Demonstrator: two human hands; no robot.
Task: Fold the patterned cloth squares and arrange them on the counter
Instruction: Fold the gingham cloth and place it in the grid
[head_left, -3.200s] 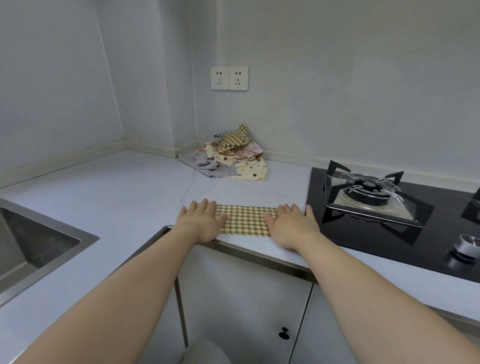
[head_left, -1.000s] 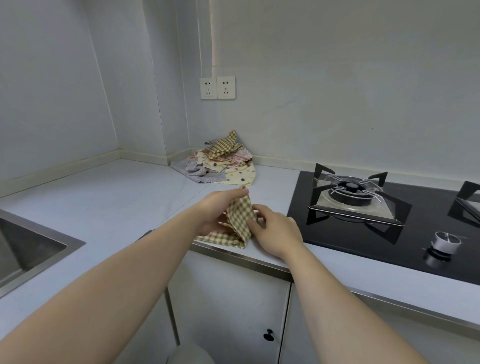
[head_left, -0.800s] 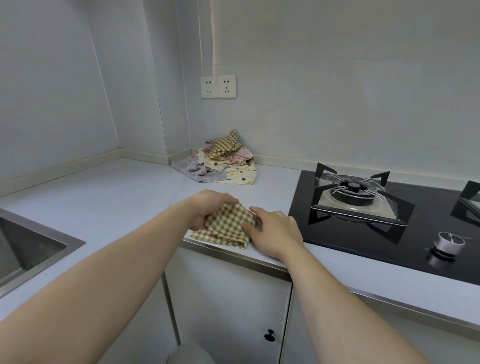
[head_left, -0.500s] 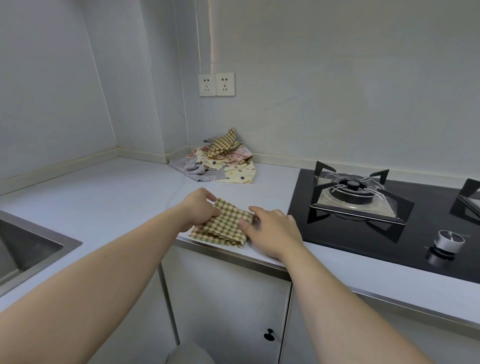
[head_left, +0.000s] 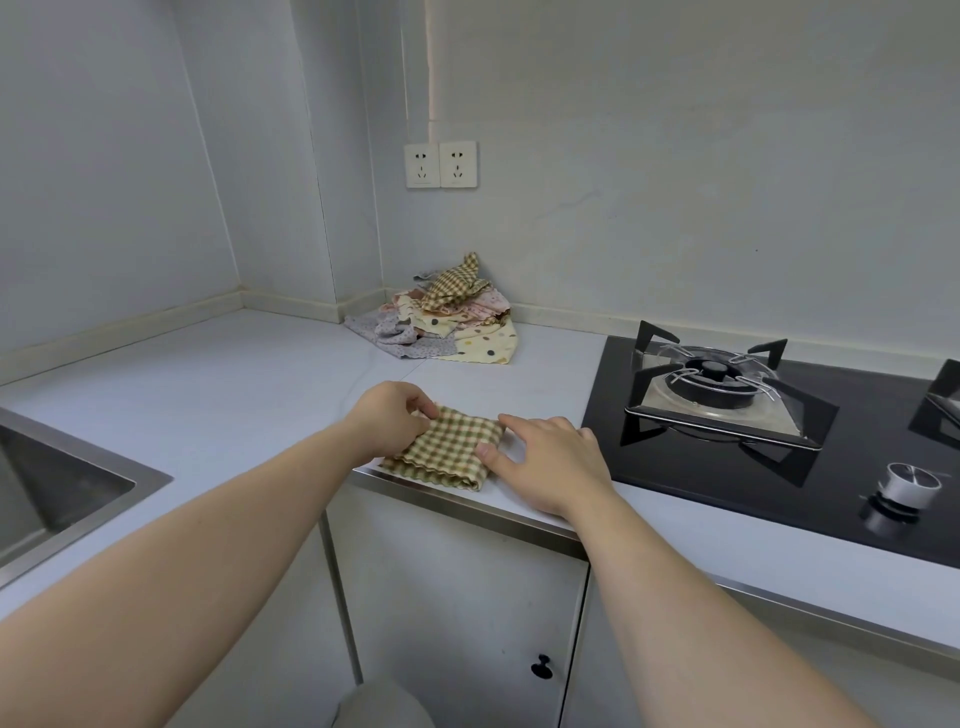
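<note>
Head view, white corner counter (head_left: 234, 395), steel sink (head_left: 62, 493), black hob (head_left: 857, 415)

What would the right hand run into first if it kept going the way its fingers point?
The folded checked cloth: the right hand points left at it, thumb seemingly touching its edge. Just beyond is the left hand, pinching the cloth's far corner.

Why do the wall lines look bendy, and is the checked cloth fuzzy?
Head view: the wide-angle lens makes the wall corner lean and bow near the picture's side. Head view: the checked cloth is sharp, every square clear; the light is soft and even.
</note>
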